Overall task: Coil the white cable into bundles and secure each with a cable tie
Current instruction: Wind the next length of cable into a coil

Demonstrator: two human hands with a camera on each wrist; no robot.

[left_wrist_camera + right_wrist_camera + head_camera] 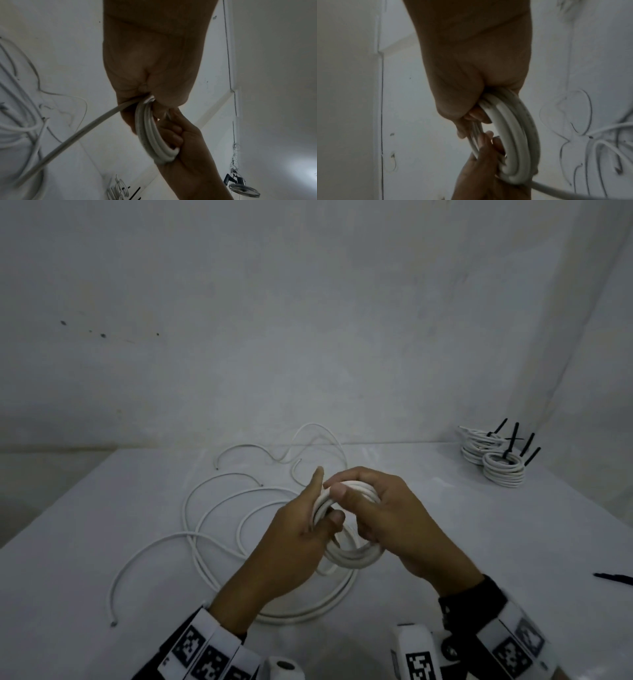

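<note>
Both hands hold a small coil of white cable [352, 556] just above the white table [102, 542]. My left hand [325, 501] grips its left side, thumb through the loop and forefinger pointing up. My right hand [342, 487] curls over the top and right side. In the left wrist view the coil [150, 134] hangs from the left hand [154, 75], and the uncoiled tail [77, 134] runs down to the table. The right wrist view shows the coil [513, 135] clasped by the right hand [479, 75], with the left hand's fingers [486, 146] below.
Loose white cable [212, 508] sprawls in wide loops over the table left of and under the hands. Several finished bundles [493, 460] with black cable ties stand at the back right corner. One black cable tie [613, 578] lies at the right edge. Grey walls enclose the table.
</note>
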